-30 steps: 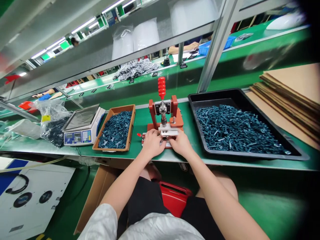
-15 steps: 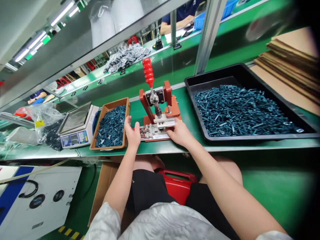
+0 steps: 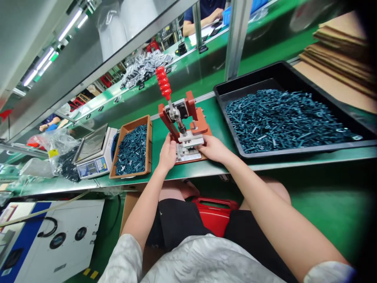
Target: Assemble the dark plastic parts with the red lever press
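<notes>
A toggle clamp press with a red ribbed handle (image 3: 163, 82) stands on the bench, its handle upright and leaning left. Below its plunger sits a silver metal jig (image 3: 191, 142) on the orange-brown base. My left hand (image 3: 167, 154) is closed round the jig's left end, its fingers partly hidden behind the thumb. On the opposite side, my right hand (image 3: 214, 148) has its thumb and fingers closed at the jig's right end; the fingertips are partly hidden. Whether a small part lies in the jig, I cannot tell.
A brown tray (image 3: 149, 151) of small dark teal parts stands left of the press, beside a weighing scale (image 3: 93, 167). To the right lies a large black tray (image 3: 282, 151) heaped with similar parts. Cardboard sheets (image 3: 335, 59) are stacked behind it. Another person's arm (image 3: 206, 21) shows across the bench.
My left hand has moved right, from spread fingers beside the jig to closing round its left end. My right hand stays at the right end. The camera view has shifted slightly.
</notes>
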